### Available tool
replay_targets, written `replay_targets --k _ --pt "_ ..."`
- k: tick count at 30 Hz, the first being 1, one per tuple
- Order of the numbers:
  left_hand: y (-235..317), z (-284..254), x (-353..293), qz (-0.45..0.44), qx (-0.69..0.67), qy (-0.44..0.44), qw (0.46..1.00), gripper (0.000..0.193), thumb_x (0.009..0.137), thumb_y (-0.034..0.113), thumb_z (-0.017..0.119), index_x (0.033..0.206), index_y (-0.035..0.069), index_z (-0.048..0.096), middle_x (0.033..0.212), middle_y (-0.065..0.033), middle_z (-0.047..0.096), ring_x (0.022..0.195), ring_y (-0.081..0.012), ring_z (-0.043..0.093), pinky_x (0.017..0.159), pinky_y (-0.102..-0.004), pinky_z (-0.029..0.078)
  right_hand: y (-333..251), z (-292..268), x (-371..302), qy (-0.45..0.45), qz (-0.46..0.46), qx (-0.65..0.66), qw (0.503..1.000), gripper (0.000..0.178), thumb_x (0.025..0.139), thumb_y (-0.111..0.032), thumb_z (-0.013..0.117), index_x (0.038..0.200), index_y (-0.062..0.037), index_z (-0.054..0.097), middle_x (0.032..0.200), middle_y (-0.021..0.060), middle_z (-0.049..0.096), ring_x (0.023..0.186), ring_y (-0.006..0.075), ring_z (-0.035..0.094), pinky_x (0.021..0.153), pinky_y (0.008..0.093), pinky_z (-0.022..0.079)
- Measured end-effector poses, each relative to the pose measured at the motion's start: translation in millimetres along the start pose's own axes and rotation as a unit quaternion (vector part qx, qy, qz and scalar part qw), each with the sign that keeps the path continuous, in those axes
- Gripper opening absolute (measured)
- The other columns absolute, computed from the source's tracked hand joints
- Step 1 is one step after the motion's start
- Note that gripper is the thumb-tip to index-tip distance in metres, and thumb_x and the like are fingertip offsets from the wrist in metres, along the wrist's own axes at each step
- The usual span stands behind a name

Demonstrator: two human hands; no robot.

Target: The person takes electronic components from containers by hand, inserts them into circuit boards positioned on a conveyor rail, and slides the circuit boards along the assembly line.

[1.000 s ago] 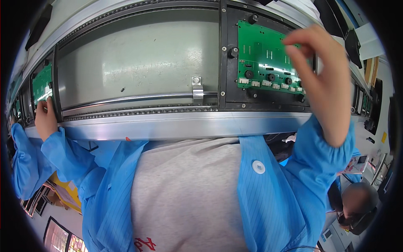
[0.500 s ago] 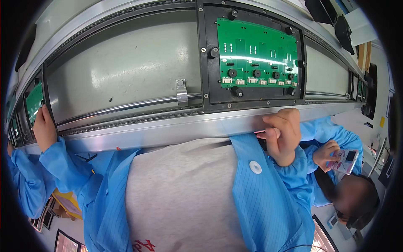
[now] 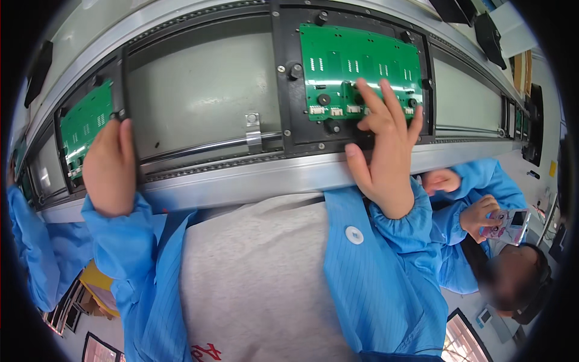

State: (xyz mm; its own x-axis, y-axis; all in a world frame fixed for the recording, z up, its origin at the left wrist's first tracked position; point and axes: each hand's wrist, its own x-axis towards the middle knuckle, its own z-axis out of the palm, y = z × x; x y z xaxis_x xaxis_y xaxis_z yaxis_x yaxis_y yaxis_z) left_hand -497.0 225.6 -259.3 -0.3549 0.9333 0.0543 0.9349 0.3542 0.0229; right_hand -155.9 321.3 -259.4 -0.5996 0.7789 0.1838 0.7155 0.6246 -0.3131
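My left hand (image 3: 110,171) is closed on the right edge of a black carrier frame (image 3: 123,84), its fingertips beside a black knob. A green circuit board (image 3: 84,123) lies in that carrier. To the right, a second black carrier (image 3: 291,130) holds a wide green circuit board (image 3: 332,54) with white connectors and round black parts along its near side. My right hand (image 3: 389,151) is over the near half of this board with fingers spread, hiding some of its parts. Whether the fingertips touch the board I cannot tell.
Both carriers sit on a conveyor with a silver front rail (image 3: 241,178) and black chains. A metal rod (image 3: 208,149) with a bracket (image 3: 253,128) runs between them. At right, another person in a blue sleeve (image 3: 488,178) holds a phone (image 3: 512,223); another blue sleeve (image 3: 42,241) shows far left.
The left carrier has moved right along the conveyor with my left hand on it. My right hand has risen from the front rail to over the wide board, and its curled fingers have spread.
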Motion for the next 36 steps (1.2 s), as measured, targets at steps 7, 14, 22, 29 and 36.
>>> replay_targets --k 7,14,22,29,36 --pt "90.1 -6.8 5.4 0.099 -0.009 0.028 0.995 0.023 0.088 0.022 0.057 0.074 0.005 0.049 0.069 -0.0103 0.057 0.056 -0.0278 0.052 0.053 -0.038 0.041 1.4 3.7 0.9 0.008 0.013 0.032 0.999 0.026 0.073 -0.015 0.056 0.093 -0.009 0.041 0.131 0.009 0.052 0.133 0.0341 0.034 0.107 0.0579 0.002" --pt "107.1 -1.6 -2.0 0.114 -0.105 -0.005 0.988 0.022 0.087 0.019 0.058 0.076 0.003 0.048 0.068 -0.0098 0.055 0.054 -0.0254 0.047 0.053 -0.0345 0.039 11.2 8.5 -11.3 0.073 0.074 0.092 0.99 0.031 0.073 -0.009 0.056 0.099 -0.0077 0.04 0.131 0.0111 0.051 0.134 0.0352 0.031 0.107 0.0577 -0.001" --pt "101.9 -6.3 -7.0 0.117 -0.19 -0.025 0.974 0.016 0.085 0.013 0.06 0.078 0.003 0.051 0.068 -0.0073 0.054 0.055 -0.0207 0.045 0.053 -0.0298 0.038 11.7 15.2 -14.2 0.092 0.123 0.033 0.988 0.037 0.074 -0.004 0.052 0.106 -0.0066 0.035 0.131 0.0133 0.051 0.135 0.0353 0.03 0.107 0.0573 -0.001" --pt "65.8 -14.4 -14.2 0.041 -0.291 0.03 0.955 0.009 0.086 0.01 0.058 0.083 0.002 0.057 0.068 -0.0033 0.053 0.057 -0.0122 0.042 0.055 -0.0252 0.036 14.3 22.2 -15.6 0.188 0.18 0.145 0.955 0.04 0.074 -0.002 0.05 0.108 -0.0076 0.031 0.131 0.0136 0.051 0.134 0.0348 0.031 0.108 0.0535 0.006" --pt "-73.1 -19.0 8.9 -0.151 -0.18 0.187 0.954 0.03 0.092 0.031 0.052 0.085 0.001 0.058 0.071 -0.0025 0.055 0.064 -0.0114 0.045 0.061 -0.0234 0.037 -4.5 -2.8 -20.8 0.007 -0.096 0.144 0.985 0.019 0.078 -0.02 0.06 0.085 -0.0112 0.045 0.129 0.0067 0.053 0.129 0.0289 0.04 0.109 0.0533 0.009"
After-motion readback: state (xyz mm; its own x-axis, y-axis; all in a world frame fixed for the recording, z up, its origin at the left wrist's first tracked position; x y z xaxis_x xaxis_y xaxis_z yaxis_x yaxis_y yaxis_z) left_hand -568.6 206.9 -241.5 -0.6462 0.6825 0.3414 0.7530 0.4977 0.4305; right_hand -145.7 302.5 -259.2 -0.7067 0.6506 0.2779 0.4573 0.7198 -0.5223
